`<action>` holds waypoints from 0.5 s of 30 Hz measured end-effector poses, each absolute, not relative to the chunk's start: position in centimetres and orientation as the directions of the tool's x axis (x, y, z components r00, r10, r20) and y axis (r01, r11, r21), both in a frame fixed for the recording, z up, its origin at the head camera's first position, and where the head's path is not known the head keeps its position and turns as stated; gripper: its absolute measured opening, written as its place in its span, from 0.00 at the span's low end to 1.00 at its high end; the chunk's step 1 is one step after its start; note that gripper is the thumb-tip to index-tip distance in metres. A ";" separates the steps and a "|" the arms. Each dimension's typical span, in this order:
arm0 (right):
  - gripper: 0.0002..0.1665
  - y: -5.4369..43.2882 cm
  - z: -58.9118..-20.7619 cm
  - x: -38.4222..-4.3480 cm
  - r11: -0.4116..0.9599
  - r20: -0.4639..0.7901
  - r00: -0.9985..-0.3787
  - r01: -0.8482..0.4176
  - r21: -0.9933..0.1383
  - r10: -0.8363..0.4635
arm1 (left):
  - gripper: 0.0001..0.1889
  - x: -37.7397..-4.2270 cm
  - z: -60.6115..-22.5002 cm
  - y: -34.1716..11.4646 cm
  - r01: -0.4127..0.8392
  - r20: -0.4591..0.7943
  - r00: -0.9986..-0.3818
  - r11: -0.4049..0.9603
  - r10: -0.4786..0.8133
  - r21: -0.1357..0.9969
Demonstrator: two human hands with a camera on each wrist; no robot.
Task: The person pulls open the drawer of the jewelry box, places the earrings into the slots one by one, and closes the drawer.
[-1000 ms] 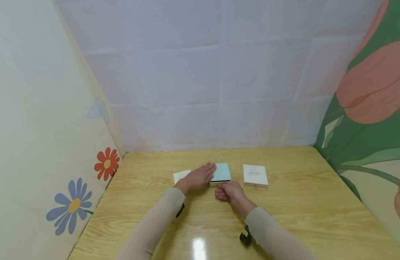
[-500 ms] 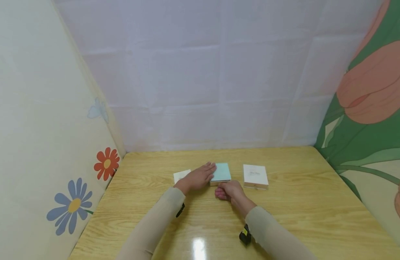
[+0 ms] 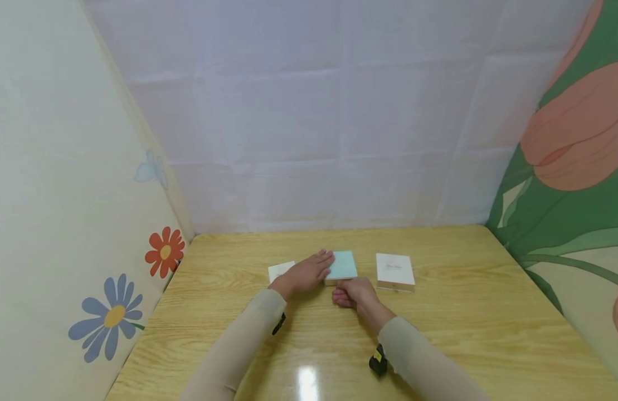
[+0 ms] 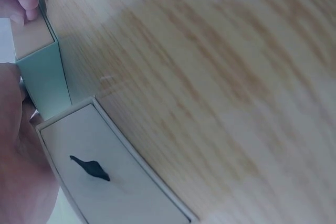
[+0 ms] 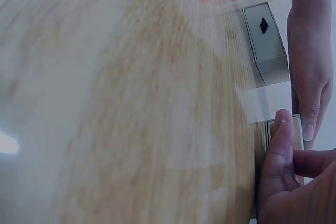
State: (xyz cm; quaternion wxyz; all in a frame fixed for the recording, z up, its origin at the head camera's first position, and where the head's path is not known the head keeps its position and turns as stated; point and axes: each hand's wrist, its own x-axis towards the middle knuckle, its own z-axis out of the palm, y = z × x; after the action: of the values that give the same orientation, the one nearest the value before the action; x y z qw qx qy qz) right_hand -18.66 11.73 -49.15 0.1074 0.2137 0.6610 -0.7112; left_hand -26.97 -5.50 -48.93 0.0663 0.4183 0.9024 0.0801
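Note:
A light blue box point(image 3: 341, 265) with a beige front point(image 4: 34, 38) sits in the middle of the table, between two white boxes. My left hand point(image 3: 303, 274) rests along its left side with straight fingers, the fingertips on the top edge. At the front of the same box, my right hand point(image 3: 356, 292) has its fingers curled in and grips the front, thumb against it in the right wrist view; what lies between thumb and finger is hidden. The left white box point(image 3: 280, 270), partly covered by the left forearm, shows a dark ribbon tab point(image 4: 93, 169) on its front.
To the right stands another white box point(image 3: 394, 270) with small print on top. A wood-grain table point(image 3: 439, 345) carries everything. A pale cloth point(image 3: 314, 139) hangs behind, with flower-printed panels at both sides.
The dark gap below the light blue box's top edge has narrowed until it no longer shows in the head view. Both hands have stayed nearly in place.

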 end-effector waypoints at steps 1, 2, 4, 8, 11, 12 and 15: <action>0.12 11.7 -49.1 -18.7 -0.103 -0.446 -0.886 0.435 -0.894 0.129 | 0.28 -27.0 -48.9 -5.5 0.745 -0.052 -0.642 0.638 0.765 0.197; 0.12 11.7 -49.1 -18.7 -0.103 -0.447 -0.885 0.436 -0.894 0.129 | 0.28 -27.0 -48.9 -5.5 0.745 -0.051 -0.642 0.638 0.765 0.196; 0.11 11.7 -49.1 -18.8 -0.103 -0.452 -0.882 0.442 -0.891 0.132 | 0.28 -27.1 -49.0 -5.4 0.746 -0.045 -0.641 0.636 0.766 0.195; 0.11 11.7 -49.2 -18.9 -0.111 -0.462 -0.877 0.450 -0.886 0.134 | 0.28 -27.2 -49.1 -5.4 0.752 -0.035 -0.635 0.628 0.771 0.199; 0.11 11.7 -49.4 -19.0 -0.119 -0.462 -0.877 0.449 -0.886 0.133 | 0.28 -27.3 -49.2 -5.4 0.757 -0.028 -0.630 0.621 0.776 0.203; 0.10 11.7 -49.4 -19.0 -0.121 -0.462 -0.877 0.448 -0.886 0.133 | 0.28 -27.3 -49.3 -5.4 0.757 -0.027 -0.629 0.620 0.777 0.204; 0.10 11.7 -49.4 -19.0 -0.125 -0.461 -0.877 0.446 -0.886 0.137 | 0.28 -27.3 -49.3 -5.4 0.754 -0.035 -0.631 0.624 0.775 0.205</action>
State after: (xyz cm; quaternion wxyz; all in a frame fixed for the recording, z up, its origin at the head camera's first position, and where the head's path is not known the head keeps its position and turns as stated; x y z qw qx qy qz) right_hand -19.01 11.70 -49.41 0.1078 0.2235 0.6525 -0.7160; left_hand -27.30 -5.38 -49.34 0.0598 0.4253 0.8990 0.0856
